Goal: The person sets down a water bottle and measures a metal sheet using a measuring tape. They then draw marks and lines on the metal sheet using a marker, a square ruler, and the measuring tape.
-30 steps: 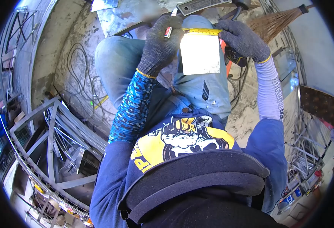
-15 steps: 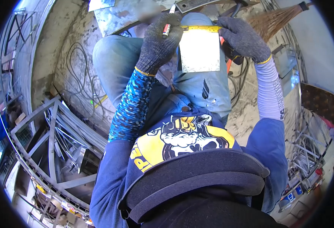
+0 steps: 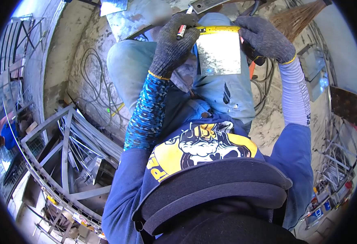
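A shiny, flat metal plate (image 3: 220, 55) lies on my thigh. The yellow tape measure (image 3: 218, 29) is stretched along the plate's far edge. My left hand (image 3: 175, 42), in a dark knit glove, is closed at the blade's left end, with a white-and-red marker (image 3: 181, 30) tucked in its fingers. At the plate's right side, my gloved right hand (image 3: 268, 38) is closed around the tape measure's case, mostly hidden beneath the glove.
Metal bars and frames (image 3: 70, 158) are piled at the left. A cable (image 3: 93, 77) loops over the floor. Behind my right hand lies a straw broom (image 3: 296, 20). A flat steel bar (image 3: 207, 5) is at the far edge.
The whole view has shifted slightly to the right. Both hands keep their hold on the tape across the plate, and the plate's glare has lessened.
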A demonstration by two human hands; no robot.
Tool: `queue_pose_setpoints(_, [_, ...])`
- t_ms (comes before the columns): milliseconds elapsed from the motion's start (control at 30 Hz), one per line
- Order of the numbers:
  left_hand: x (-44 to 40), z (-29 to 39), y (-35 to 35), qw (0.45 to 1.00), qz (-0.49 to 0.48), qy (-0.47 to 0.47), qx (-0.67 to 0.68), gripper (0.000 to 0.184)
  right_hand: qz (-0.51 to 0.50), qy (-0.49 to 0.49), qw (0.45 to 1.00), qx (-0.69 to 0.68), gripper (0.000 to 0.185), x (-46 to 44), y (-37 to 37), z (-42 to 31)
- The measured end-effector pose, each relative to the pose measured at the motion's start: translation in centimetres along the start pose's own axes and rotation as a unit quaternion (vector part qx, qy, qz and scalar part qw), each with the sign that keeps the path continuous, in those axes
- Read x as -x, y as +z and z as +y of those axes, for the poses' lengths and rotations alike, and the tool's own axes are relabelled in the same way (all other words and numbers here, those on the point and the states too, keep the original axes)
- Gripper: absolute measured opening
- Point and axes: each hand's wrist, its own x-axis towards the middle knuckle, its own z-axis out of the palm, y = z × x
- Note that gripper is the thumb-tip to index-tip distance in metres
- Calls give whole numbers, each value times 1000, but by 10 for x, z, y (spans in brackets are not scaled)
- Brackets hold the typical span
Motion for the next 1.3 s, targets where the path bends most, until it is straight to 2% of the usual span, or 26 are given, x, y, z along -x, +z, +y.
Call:
queue_pose_setpoints(67, [1, -3, 2, 1000, 6, 17, 2, 25, -7, 0, 1000, 3, 43, 0, -3, -4])
queue_pose_setpoints(133, [0, -1, 4, 999, 12, 34, 4, 26, -36, 42, 998, 31, 41, 2, -6, -11])
queue_pose_setpoints(200, [1, 6, 4, 998, 28, -40, 51, 25, -36, 39, 998, 23, 41, 2, -6, -11])
queue_pose_setpoints(367, [2, 2, 2, 995, 27, -62, 79, 26, 0, -23, 999, -25, 41, -4, -7, -5])
queue_pose_setpoints(433, [2, 2, 0, 994, 15, -80, 71, 27, -13, -3, 1000, -8, 40, -3, -7, -10])
queue_pose_setpoints(500, [4, 3, -2, 996, 20, -57, 61, 28, 0, -24, 1000, -11, 39, -3, -5, -4])
queue_pose_setpoints(567, [6, 8, -8, 995, 27, -85, 52, 29, 16, -28, 999, -39, 39, -3, 0, -1])
queue_pose_setpoints(633, [6, 11, -8, 969, 25, -143, 202, 29, -12, -4, 999, -37, 39, -2, 2, 3])
queue_pose_setpoints(700, [6, 12, -8, 975, 17, -130, 180, 28, -38, 20, 998, -34, 39, -4, 1, 5])
queue_pose_setpoints(767, [6, 13, -7, 969, 19, -173, 176, 28, -58, 7, 998, -10, 40, -7, -1, 4])
queue_pose_setpoints(800, [5, 12, -7, 969, 19, -173, 176, 28, -58, 7, 998, -10, 40, -7, -1, 4])
queue_pose_setpoints(867, [4, 8, -5, 995, 3, -82, 62, 29, -59, 15, 998, -13, 40, -6, -4, -1])
queue_pose_setpoints(1067, [3, 14, -1, 999, 17, -50, 8, 29, -43, -41, 998, 14, 42, -8, -8, 1])
queue_pose_setpoints(1167, [4, 11, 1, 999, 18, -32, 16, 26, -51, 6, 999, -12, 43, -8, -7, -1])
queue_pose_setpoints(1300, [1, 13, 2, 1000, 16, -8, -13, 24, -49, 20, 999, 0, 44, -8, -3, 7])
